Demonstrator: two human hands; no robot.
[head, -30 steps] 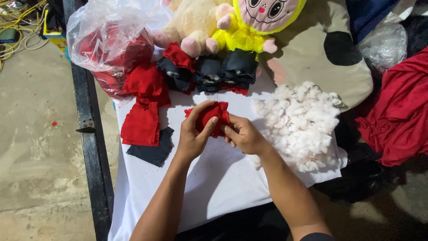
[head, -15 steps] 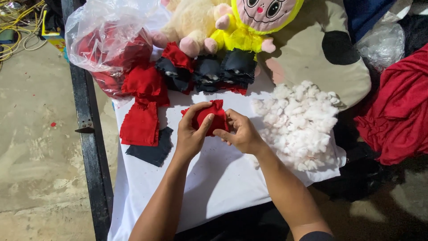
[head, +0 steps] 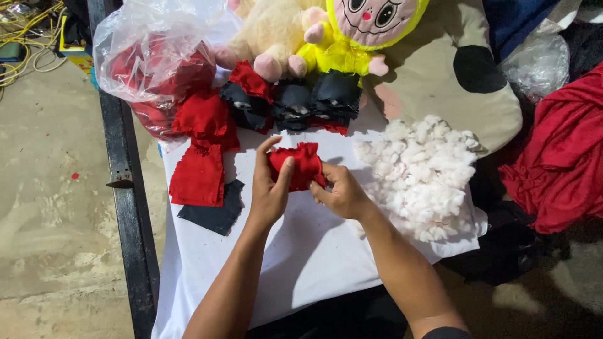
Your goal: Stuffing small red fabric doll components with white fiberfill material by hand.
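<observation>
Head view, looking down over both forearms, which are coming in from the bottom edge and converging toward the middle of the white cloth covering the work surface. Left hand is closing around the small red fabric piece from its left side — thumb pressing on the front face, fingers wrapping behind and above. Right hand is pinching the lower right edge of the same piece, fingers narrow and curled. Both hands are touching it, so neither is nearer; the piece is sitting directly between them, slightly beyond the knuckles, lifted just off the cloth as far as I can judge. Its long axis is running roughly left to right, tilting down toward the right hand. Whether the piece is hollow or stuffed I cannot tell. Moving outward: a flat red fabric strip is lying left of the left hand, overlapping a dark fabric square. White stuffing pile is lying just beside the right wrist, on the right. Farther back — a row of red and black sewn pieces, then a clear plastic bag holding red fabric at far left, and a plush doll in yellow at the far edge.
</observation>
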